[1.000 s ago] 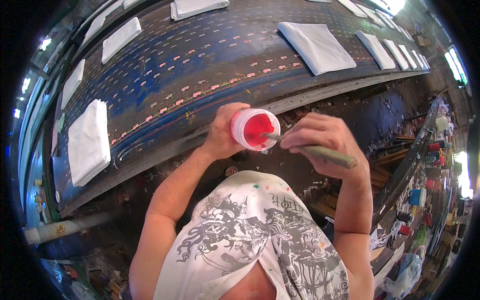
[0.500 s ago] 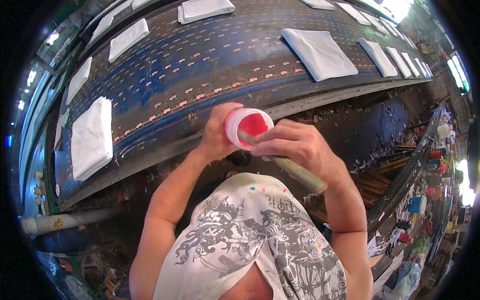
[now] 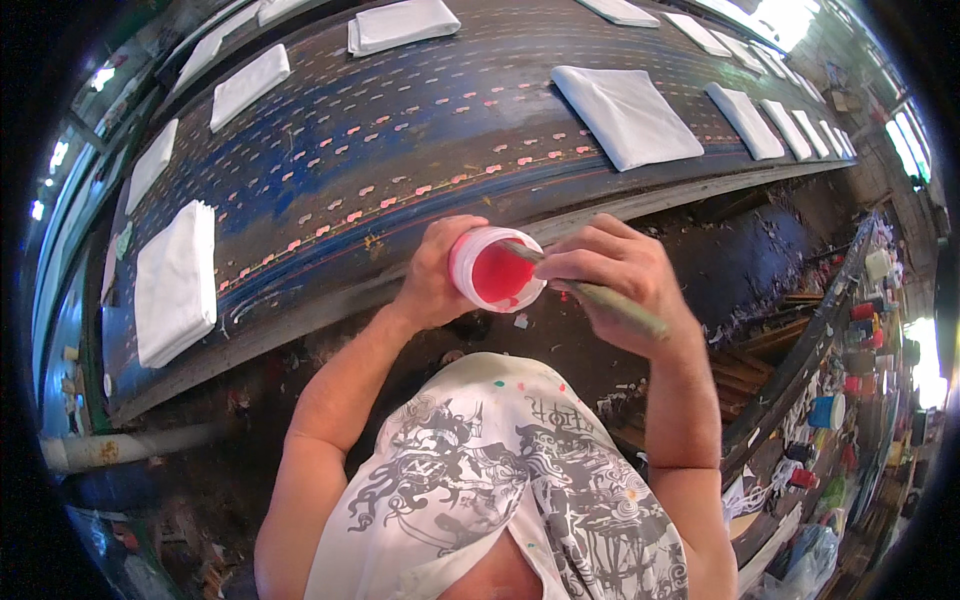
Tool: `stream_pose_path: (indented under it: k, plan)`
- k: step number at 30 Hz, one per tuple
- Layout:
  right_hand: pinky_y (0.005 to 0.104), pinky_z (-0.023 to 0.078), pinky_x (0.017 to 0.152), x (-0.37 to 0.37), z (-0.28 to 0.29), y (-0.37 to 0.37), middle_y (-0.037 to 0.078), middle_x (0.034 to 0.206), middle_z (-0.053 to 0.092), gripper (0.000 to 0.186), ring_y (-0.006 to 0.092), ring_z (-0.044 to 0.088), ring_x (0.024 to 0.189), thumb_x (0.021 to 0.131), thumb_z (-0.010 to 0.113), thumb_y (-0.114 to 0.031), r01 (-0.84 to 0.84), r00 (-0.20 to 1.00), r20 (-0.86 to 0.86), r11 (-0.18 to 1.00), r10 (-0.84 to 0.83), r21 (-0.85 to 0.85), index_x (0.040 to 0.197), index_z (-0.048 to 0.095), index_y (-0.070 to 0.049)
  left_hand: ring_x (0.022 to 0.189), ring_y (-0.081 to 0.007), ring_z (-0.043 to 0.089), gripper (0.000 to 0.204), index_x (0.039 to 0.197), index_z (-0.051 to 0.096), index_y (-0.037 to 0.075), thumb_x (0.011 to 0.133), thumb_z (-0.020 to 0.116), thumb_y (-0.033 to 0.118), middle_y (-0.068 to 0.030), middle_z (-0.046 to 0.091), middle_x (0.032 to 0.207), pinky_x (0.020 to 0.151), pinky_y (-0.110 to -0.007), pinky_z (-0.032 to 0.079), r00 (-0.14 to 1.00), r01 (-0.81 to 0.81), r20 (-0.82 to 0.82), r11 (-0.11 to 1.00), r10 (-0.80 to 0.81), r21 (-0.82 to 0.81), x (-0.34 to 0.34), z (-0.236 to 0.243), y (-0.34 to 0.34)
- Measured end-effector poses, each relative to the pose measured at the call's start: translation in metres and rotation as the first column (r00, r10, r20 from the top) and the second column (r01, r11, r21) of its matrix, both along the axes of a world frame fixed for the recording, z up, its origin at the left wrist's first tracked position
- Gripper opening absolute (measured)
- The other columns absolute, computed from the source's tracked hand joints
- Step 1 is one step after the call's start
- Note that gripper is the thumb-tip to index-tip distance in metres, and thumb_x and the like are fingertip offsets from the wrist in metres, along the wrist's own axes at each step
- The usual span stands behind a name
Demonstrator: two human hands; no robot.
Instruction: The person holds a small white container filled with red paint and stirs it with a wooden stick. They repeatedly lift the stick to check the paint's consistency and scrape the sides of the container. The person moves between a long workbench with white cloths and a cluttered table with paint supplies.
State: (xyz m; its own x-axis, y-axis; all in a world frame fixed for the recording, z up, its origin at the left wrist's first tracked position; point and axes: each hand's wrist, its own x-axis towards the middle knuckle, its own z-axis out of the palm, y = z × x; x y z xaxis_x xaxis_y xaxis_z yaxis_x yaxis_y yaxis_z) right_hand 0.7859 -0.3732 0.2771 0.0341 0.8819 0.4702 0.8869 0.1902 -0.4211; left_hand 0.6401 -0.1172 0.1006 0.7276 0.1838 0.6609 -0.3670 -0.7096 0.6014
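Observation:
A white plastic jar [image 3: 462, 266] of pinkish-red paint [image 3: 494, 274] is tilted so that its mouth faces me. My left hand [image 3: 436, 272] is wrapped round its left side. My right hand [image 3: 622, 278] grips a flat, paint-stained stirring stick [image 3: 632, 313], greenish at the end that sticks out lower right. The stick's other end reaches over the jar's rim into the mouth. Paint coats the jar's inner wall, with paler streaks low on the right side.
Beyond my hands runs a long dark printing table [image 3: 330, 170] with paint marks. Folded white cloths [image 3: 628, 118] lie on it in rows. At the right, a cluttered shelf [image 3: 790, 405] holds several small containers, among them a blue tub [image 3: 827, 411]. A pipe [image 3: 105, 450] crosses at lower left.
The stick's inner end has gone from low inside the jar up to its upper right rim. My right hand has shifted slightly right. The jar's mouth shows more fully.

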Motion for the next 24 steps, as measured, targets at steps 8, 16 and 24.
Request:
stream_pose_path:
  k: [8, 16, 24]
  plan:
    - [0.0471, 0.067, 0.093, 0.002, 0.007, -0.019, 0.006, 0.115, 0.084, 0.028, 0.0339, 0.081, 0.108, 0.093, 0.083, -0.021, 0.051, 0.999, 0.012, 0.998, -0.051, -0.036, 0.12, 0.087, -0.014, 0.142, -0.0355, 0.073, 0.105, 0.161, 0.065, 0.009, 0.072, 0.118, 0.021, -0.0161, 0.072, 0.157, 0.123, -0.048, 0.06, 0.999, 0.049, 0.014, 0.999, -0.048, -0.004, 0.013, 0.004, -0.003]
    - [0.0445, 0.064, 0.084, -0.006, -0.027, -0.027, 0.011, 0.108, 0.083, 0.02, 0.0338, 0.079, 0.093, 0.099, 0.084, -0.008, 0.22, 0.975, 0.004, 0.971, -0.221, 0.098, 0.118, 0.084, -0.009, 0.142, -0.0375, 0.073, 0.103, 0.162, 0.064, 0.009, 0.073, 0.117, 0.018, -0.0174, 0.073, 0.156, 0.123, -0.05, 0.06, 0.979, -0.082, 0.195, 0.994, 0.067, 0.067, 0.036, -0.004, -0.008]
    - [0.0321, 0.067, 0.085, -0.043, -0.068, -0.018, 0.01, 0.114, 0.086, 0.015, 0.0162, 0.081, 0.096, 0.122, 0.071, -0.008, 0.685, 0.549, -0.798, 0.681, -0.251, 0.257, 0.127, 0.08, 0.003, 0.14, -0.0423, 0.072, 0.095, 0.156, 0.068, 0.007, 0.074, 0.114, 0.017, -0.0188, 0.077, 0.147, 0.123, -0.053, 0.056, 0.987, -0.074, 0.136, 0.996, 0.08, -0.05, 0.035, -0.014, -0.011]
